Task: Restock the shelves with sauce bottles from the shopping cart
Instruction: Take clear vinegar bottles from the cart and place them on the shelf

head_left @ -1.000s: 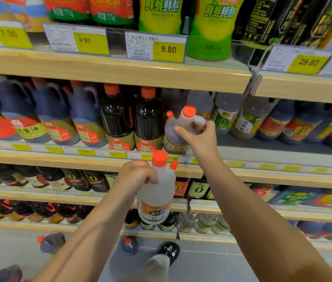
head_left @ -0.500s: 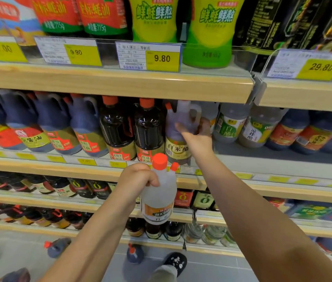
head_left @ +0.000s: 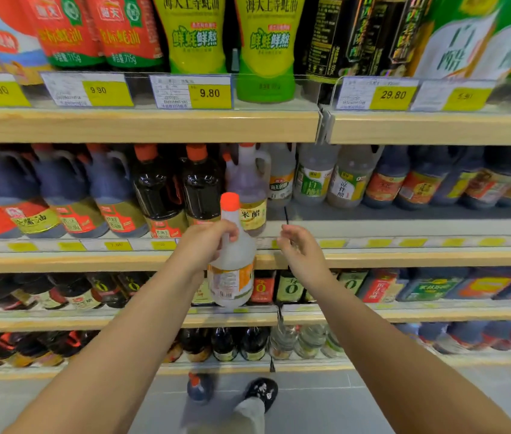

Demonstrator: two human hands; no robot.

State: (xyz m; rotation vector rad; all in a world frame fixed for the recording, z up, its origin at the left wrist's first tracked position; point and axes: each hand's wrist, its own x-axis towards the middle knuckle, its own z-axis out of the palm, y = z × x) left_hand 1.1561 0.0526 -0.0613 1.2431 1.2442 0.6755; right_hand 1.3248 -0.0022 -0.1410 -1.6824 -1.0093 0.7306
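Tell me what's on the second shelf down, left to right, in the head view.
Dark handled jugs with red labels → two dark orange-capped bottles → pale handled jug → white-labelled clear bottle → two green-labelled clear bottles → dark bottles with orange labels. The frosted bottle in the left grip overlaps the row, so it's omitted.

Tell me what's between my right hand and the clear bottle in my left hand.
Nothing: in the head view a bare gap separates the right hand from the clear bottle the left hand grips; only the shelf edge shows behind.
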